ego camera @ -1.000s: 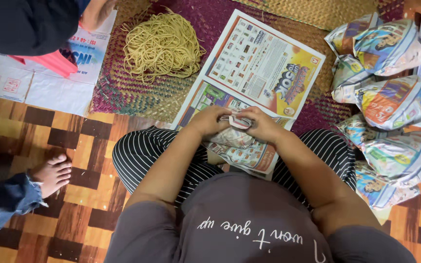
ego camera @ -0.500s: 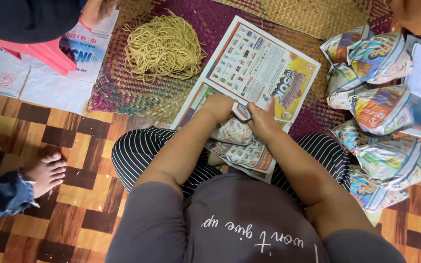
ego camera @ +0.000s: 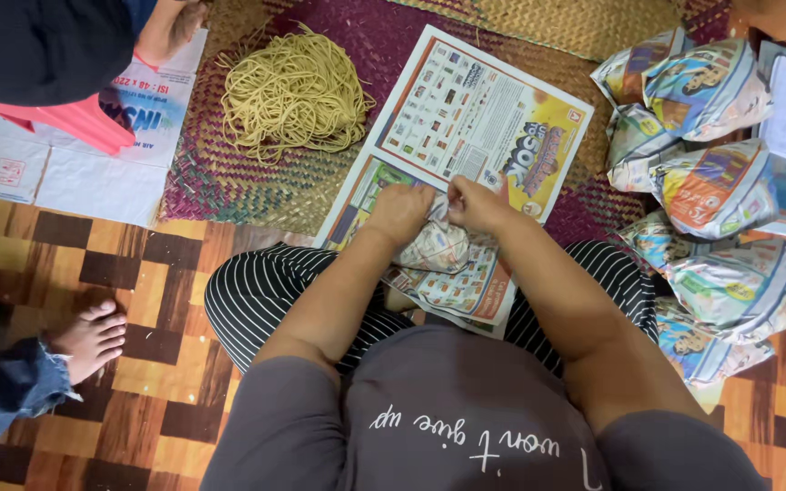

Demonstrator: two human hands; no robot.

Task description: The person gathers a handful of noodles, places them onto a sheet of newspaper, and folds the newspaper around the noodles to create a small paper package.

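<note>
Down at the lap, between two knees in black-and-white striped trousers [ego camera: 256,300], both hands are busy on one small thing. Left hand [ego camera: 399,211] and right hand [ego camera: 477,204] meet over a rounded packet wrapped in printed newspaper [ego camera: 438,247], fingers curled shut and pinching its twisted top edge between them; the bundle rests on a loose colourful newspaper sheet [ego camera: 457,282] draped over the legs. By the look of it this is the closing step of a wrap, the paper gathered at the top, and the next move would call for a firm tuck or fold so the gather stays put.

Off to the person's left, a bare foot under a blue denim cuff [ego camera: 88,341] of someone else stands on the brown chequered wooden floor [ego camera: 138,273]. To the right, a heap of finished newspaper-wrapped packets [ego camera: 730,282] in blues, oranges and whites lies touching one another.

Farther out, a second open newspaper spread with yellow and red advertising blocks [ego camera: 484,118] lies on the purple-and-straw woven mat [ego camera: 229,182]. Beside it sits a loose mound of yellow noodles [ego camera: 293,91]. At the far left corner a flattened white cardboard box with blue lettering [ego camera: 47,155] lies under a pink plastic stool edge [ego camera: 75,118].
</note>
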